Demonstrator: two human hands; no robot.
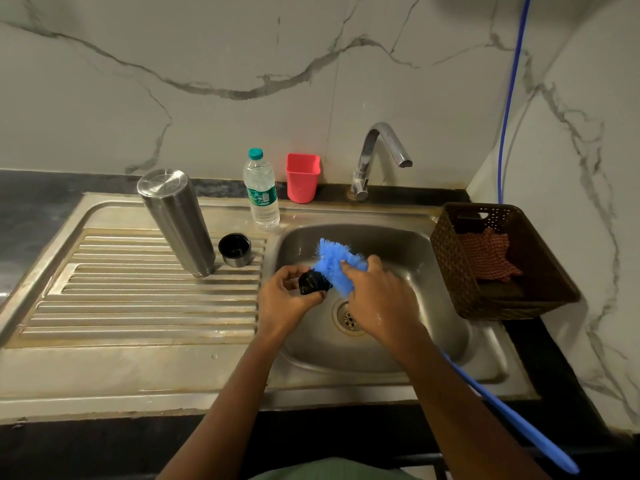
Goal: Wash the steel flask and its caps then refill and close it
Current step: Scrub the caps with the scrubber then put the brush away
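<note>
- Nearest us, at 5 o'clock, the long blue plastic brush handle [512, 414] trails back under our right forearm, its end hanging free past the counter edge.
- Risk, as we judge it: that free end could knock the counter edge and jerk the brush.
- Wet fingers could also let the small cap slip into the stainless steel sink basin [433, 271], towards the drain [349, 317].
- Our right hand [377, 299] curls round the fluffy blue bristle head [337, 263], gripping it there, not on the handle, with the wrist bent over the basin.
- Our left hand [287, 296], at 9 o'clock of the right, pinches the small black inner cap [311, 282] between thumb and curled fingers, against the bristles.
- At 10 o'clock the tall cylindrical steel flask [178, 223] stands on the ribbed drainboard [138, 306], seemingly mouth-down.
- Just beside the flask, at its 3 o'clock, sits the round steel outer cap [235, 250] with its black lining.
</note>
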